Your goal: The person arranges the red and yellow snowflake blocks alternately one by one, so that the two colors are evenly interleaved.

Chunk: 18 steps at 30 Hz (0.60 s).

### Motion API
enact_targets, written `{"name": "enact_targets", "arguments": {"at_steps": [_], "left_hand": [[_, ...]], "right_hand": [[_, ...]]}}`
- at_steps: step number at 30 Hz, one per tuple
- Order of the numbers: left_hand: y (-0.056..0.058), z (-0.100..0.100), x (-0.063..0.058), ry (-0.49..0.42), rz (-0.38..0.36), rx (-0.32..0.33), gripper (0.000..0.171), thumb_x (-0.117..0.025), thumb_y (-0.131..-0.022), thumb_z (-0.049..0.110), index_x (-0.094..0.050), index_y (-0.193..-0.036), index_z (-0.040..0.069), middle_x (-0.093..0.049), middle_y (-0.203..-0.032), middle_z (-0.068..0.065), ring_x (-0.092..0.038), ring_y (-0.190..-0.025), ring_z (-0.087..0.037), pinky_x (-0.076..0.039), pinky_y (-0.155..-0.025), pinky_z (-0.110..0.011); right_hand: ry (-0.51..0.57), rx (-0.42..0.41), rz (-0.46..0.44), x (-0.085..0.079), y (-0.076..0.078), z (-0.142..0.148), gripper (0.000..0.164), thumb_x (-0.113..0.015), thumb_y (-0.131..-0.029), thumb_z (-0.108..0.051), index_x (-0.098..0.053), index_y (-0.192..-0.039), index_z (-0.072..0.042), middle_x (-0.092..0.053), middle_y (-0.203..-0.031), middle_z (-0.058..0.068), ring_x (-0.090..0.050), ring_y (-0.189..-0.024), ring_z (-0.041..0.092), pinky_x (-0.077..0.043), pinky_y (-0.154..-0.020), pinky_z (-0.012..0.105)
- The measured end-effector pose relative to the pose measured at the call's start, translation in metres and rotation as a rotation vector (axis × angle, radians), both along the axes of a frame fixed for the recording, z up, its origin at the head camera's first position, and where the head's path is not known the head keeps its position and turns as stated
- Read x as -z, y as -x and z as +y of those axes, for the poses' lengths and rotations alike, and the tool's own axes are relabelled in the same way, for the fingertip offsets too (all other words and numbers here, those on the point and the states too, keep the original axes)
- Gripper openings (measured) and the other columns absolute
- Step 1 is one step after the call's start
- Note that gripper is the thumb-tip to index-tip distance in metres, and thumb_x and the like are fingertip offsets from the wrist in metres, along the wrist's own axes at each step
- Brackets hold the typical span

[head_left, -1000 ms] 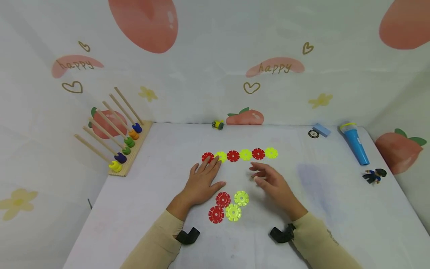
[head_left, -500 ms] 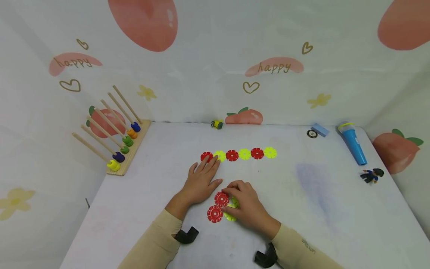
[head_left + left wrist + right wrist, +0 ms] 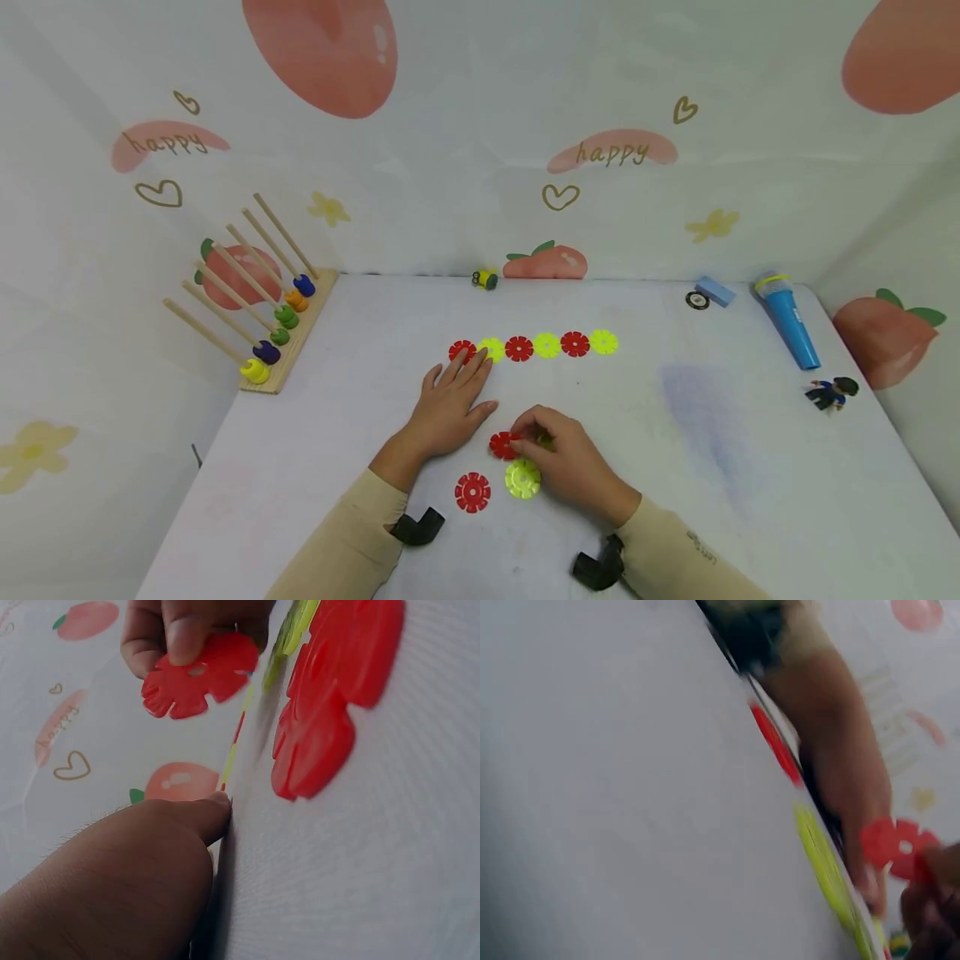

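Observation:
My right hand [image 3: 568,462] pinches a red notched plastic disc [image 3: 502,445] between thumb and fingers. In the left wrist view that red disc [image 3: 199,679] is raised off the table. Below it lie a yellow-green disc [image 3: 522,480] and a second red disc [image 3: 472,492]. Another yellow-green disc [image 3: 546,440] is mostly hidden behind the right hand. My left hand [image 3: 447,417] lies flat with fingers spread. Its fingertips rest at the left end of a row of alternating discs, over the edges of a red disc [image 3: 462,345] and a yellow-green one [image 3: 492,345].
On the left stands a wooden peg board [image 3: 300,350] with coloured rings. Along the back edge are a small yellow-green toy [image 3: 486,279], a black-and-white round chip [image 3: 697,299] and a blue block [image 3: 716,291]. A blue toy microphone [image 3: 791,325] and a toy figure [image 3: 832,392] lie at right.
My right hand has come from beside the row to the loose discs and picked up a red disc. The lower red disc has shifted slightly left and nearer. The left hand stays put.

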<state>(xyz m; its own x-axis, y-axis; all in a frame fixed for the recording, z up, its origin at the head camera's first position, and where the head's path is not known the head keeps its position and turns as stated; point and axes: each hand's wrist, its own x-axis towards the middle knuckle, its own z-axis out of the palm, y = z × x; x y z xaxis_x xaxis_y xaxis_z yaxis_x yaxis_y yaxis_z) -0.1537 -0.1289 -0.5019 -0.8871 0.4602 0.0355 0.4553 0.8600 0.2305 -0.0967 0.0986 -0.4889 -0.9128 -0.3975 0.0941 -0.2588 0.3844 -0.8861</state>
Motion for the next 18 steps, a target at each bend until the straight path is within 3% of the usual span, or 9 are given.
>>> {"name": "enact_targets", "arguments": {"at_steps": [3, 7, 13, 18], "left_hand": [[0.000, 0.000, 0.000, 0.000, -0.002, 0.002, 0.074, -0.048, -0.094, 0.053, -0.023, -0.153, 0.018, -0.016, -0.159, 0.000, -0.007, -0.144, -0.026, -0.011, -0.107, -0.057], [-0.001, 0.001, 0.000, 0.010, 0.001, 0.000, 0.073, -0.047, -0.094, 0.054, -0.022, -0.154, 0.019, -0.014, -0.159, 0.001, -0.006, -0.144, -0.026, -0.011, -0.107, -0.057], [-0.001, 0.001, 0.001, 0.015, 0.003, -0.006, 0.073, -0.047, -0.094, 0.052, -0.022, -0.154, 0.019, -0.014, -0.159, 0.001, -0.006, -0.144, -0.026, -0.011, -0.107, -0.057], [-0.001, 0.001, 0.001, 0.012, 0.007, 0.000, 0.072, -0.047, -0.095, 0.052, -0.022, -0.154, 0.018, -0.014, -0.159, 0.000, -0.005, -0.144, -0.027, -0.010, -0.107, -0.057]], "right_hand": [[0.072, 0.077, -0.014, -0.001, 0.013, 0.021, 0.014, -0.068, -0.090, -0.026, -0.062, -0.103, -0.024, -0.062, -0.088, -0.007, -0.057, -0.075, 0.016, -0.050, -0.065, 0.029], [0.103, 0.270, -0.016, 0.002, 0.036, 0.059, 0.017, -0.066, -0.092, -0.027, -0.063, -0.105, -0.018, -0.062, -0.092, 0.001, -0.058, -0.077, 0.021, -0.051, -0.064, 0.029], [0.044, 0.566, -0.043, 0.013, 0.072, 0.114, 0.028, -0.061, -0.094, -0.035, -0.060, -0.111, -0.014, -0.058, -0.097, 0.004, -0.058, -0.078, 0.022, -0.051, -0.063, 0.024], [-0.021, 0.688, -0.040, 0.016, 0.092, 0.141, 0.030, -0.056, -0.097, -0.035, -0.059, -0.116, -0.012, -0.058, -0.099, 0.006, -0.059, -0.079, 0.022, -0.050, -0.063, 0.020]]}}
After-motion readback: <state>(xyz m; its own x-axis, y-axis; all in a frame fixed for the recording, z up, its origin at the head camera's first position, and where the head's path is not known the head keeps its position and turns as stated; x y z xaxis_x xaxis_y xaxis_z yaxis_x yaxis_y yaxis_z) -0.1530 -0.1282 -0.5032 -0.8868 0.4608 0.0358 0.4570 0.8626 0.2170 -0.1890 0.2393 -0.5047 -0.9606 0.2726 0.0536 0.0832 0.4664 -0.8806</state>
